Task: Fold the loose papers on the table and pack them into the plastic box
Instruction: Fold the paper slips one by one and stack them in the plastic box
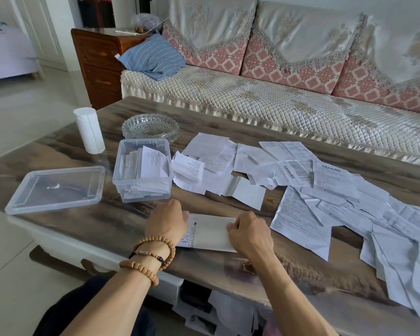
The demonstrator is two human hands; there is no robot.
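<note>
- Wood-grain tabletop carries a folded paper at its near edge, lying flat between both hands.
- Left hand has its grip curled on the paper's left end, where printed text shows; a beaded bracelet sits on that wrist.
- Right hand pinches the paper's right edge with bent fingers.
- Clear plastic box stands just beyond the left hand, open, with several folded papers upright inside.
- Its lid lies flat to the left of the box, apart from it.
- Loose papers sprawl in an overlapping heap from beside the box to the right end of the tabletop.
- Behind the box sit a glass ashtray and a white cylinder.
</note>
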